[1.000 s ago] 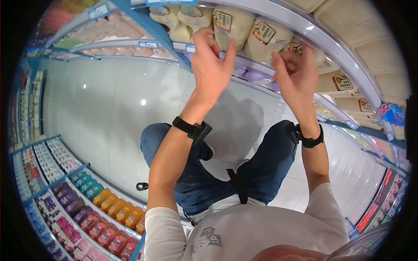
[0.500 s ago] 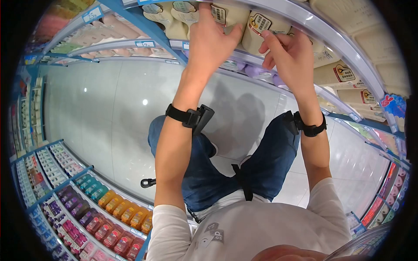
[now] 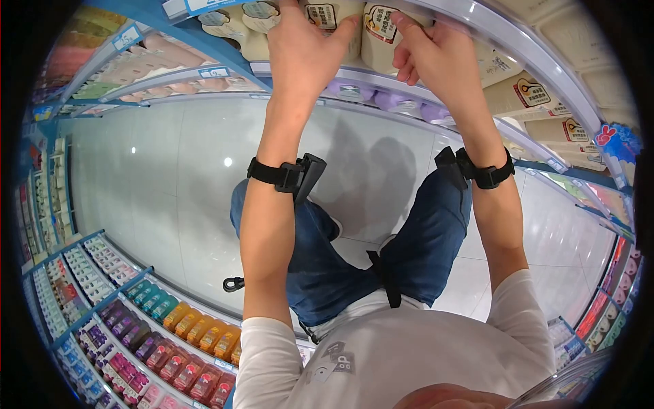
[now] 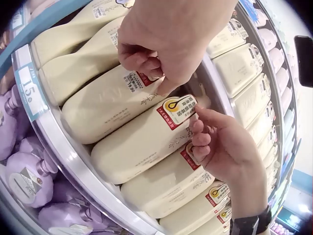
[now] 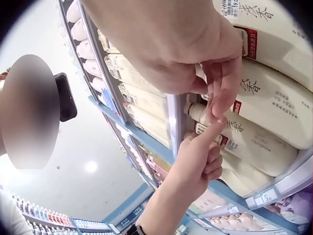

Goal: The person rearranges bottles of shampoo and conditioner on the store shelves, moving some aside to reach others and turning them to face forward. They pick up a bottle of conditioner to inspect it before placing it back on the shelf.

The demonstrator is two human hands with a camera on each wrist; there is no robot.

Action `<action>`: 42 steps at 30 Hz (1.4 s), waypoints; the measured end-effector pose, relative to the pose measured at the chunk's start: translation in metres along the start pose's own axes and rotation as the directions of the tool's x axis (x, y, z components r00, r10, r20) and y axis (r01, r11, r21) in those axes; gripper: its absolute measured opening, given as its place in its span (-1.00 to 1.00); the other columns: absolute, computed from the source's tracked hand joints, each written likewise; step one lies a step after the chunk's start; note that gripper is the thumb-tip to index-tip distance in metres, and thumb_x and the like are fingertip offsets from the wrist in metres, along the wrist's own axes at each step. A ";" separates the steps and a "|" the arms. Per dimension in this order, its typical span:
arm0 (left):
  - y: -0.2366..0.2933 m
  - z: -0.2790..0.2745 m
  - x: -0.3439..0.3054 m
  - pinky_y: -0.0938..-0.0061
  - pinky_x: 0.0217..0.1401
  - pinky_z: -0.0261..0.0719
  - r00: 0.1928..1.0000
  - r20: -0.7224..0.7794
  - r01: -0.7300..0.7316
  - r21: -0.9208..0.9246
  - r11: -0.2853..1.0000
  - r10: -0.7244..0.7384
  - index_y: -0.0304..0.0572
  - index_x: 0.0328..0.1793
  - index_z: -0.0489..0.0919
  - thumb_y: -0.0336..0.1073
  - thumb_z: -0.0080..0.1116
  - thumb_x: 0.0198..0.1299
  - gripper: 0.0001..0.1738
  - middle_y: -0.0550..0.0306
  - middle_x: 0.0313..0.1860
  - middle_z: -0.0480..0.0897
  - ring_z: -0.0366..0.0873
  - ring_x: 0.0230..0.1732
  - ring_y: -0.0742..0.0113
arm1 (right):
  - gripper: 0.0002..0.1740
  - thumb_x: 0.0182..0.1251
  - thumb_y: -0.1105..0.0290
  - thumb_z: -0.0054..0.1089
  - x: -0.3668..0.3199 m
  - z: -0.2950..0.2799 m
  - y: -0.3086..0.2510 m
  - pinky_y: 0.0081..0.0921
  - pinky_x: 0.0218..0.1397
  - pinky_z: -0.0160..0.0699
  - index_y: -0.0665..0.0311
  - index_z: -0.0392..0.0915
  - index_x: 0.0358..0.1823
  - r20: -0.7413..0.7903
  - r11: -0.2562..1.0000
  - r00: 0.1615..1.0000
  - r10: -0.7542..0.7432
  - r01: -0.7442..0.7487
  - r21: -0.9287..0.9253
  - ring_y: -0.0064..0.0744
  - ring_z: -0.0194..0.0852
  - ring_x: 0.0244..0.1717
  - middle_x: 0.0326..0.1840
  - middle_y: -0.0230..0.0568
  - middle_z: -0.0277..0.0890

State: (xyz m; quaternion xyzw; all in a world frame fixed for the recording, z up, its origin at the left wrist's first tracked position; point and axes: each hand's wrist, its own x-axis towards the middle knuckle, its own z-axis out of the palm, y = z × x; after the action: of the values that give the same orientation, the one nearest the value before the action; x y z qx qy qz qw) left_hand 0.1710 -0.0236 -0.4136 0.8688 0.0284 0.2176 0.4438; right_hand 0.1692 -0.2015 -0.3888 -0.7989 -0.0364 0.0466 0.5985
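Cream-coloured bottles with red, white and black label tags lie in a row on the shelf. My left hand is at the top end of one bottle with a 19.00 sticker, its fingers curled and its thumb beside the label; the neck is mostly hidden. Immediately right of it, my right hand reaches the neighbouring bottle. In the left wrist view the right thumb and index finger pinch the edge of that bottle's label tag, the other fingers curled. The hands nearly meet in the right wrist view.
A raised shelf lip runs along the bottles, with a price tag. Purple bottles stand one shelf below. A blue divider is to the left. Coloured bottles fill the shelf behind, across the tiled floor.
Both hands have moved forward from hovering at the shelf edge onto the bottle tops and labels. The left hand reaches further in; the right thumb has come up to the label.
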 end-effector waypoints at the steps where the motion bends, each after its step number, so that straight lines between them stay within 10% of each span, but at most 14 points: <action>1: -0.003 0.002 0.000 0.23 -0.49 0.51 1.000 0.001 0.001 0.000 1.000 -0.001 -0.51 0.25 0.42 -0.26 0.52 0.14 -0.32 -0.11 -0.59 0.59 0.56 -0.61 0.08 | -0.60 0.62 0.37 0.01 0.001 0.000 0.004 -0.44 -0.64 0.54 0.53 0.55 -0.39 -0.017 0.998 0.998 -0.053 0.053 0.040 -0.39 0.58 -0.68 -0.69 -0.15 0.54; 13: -0.017 0.010 -0.001 0.25 -0.48 0.52 0.975 -0.138 -0.194 -0.133 0.972 0.176 -0.46 0.37 0.39 -0.33 0.51 0.15 -0.27 -0.09 -0.52 0.65 0.61 -0.57 0.14 | -0.68 0.55 0.33 0.15 0.006 -0.002 -0.006 -0.44 -0.73 0.40 0.49 0.54 -0.30 0.036 0.985 0.988 0.152 -0.155 0.077 -0.39 0.46 -0.78 -0.66 -0.15 0.50; 16: -0.007 0.003 -0.003 0.27 -0.49 0.53 1.000 0.002 0.010 -0.054 0.998 -0.010 -0.45 0.38 0.39 -0.35 0.50 0.15 -0.27 -0.05 -0.54 0.65 0.63 -0.56 0.16 | -0.66 0.55 0.29 0.17 0.008 0.004 -0.005 -0.45 -0.77 0.30 0.43 0.55 -0.36 0.050 0.961 0.964 0.262 -0.266 0.081 -0.45 0.39 -0.81 -0.67 -0.19 0.49; 29: -0.011 0.003 -0.002 0.27 -0.44 0.61 0.999 0.037 0.036 -0.066 0.997 -0.033 -0.46 0.37 0.38 -0.33 0.49 0.16 -0.28 -0.12 -0.55 0.67 0.71 -0.52 0.06 | -0.68 0.61 0.26 0.12 -0.015 0.034 -0.018 -0.52 -0.84 0.23 0.48 0.48 -0.06 -0.071 0.942 0.997 0.012 0.013 0.334 -0.44 0.39 -0.82 -0.58 -0.13 0.53; 42: -0.011 -0.002 0.000 0.22 -0.28 0.71 0.995 0.083 0.055 -0.062 0.997 -0.050 -0.42 0.40 0.40 -0.29 0.55 0.12 -0.22 -0.22 -0.40 0.75 0.78 -0.35 -0.12 | -0.60 0.51 0.29 0.25 0.005 0.041 -0.009 -0.45 -0.79 0.08 0.32 0.46 -0.53 -0.307 0.920 0.943 0.126 0.005 0.393 -0.47 0.22 -0.83 -0.74 -0.29 0.30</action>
State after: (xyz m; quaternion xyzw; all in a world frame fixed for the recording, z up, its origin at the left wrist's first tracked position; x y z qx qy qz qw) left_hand 0.1719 -0.0153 -0.4205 0.8613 0.0263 0.1713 0.4777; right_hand 0.1695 -0.1593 -0.3921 -0.6618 0.0979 -0.0614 0.7407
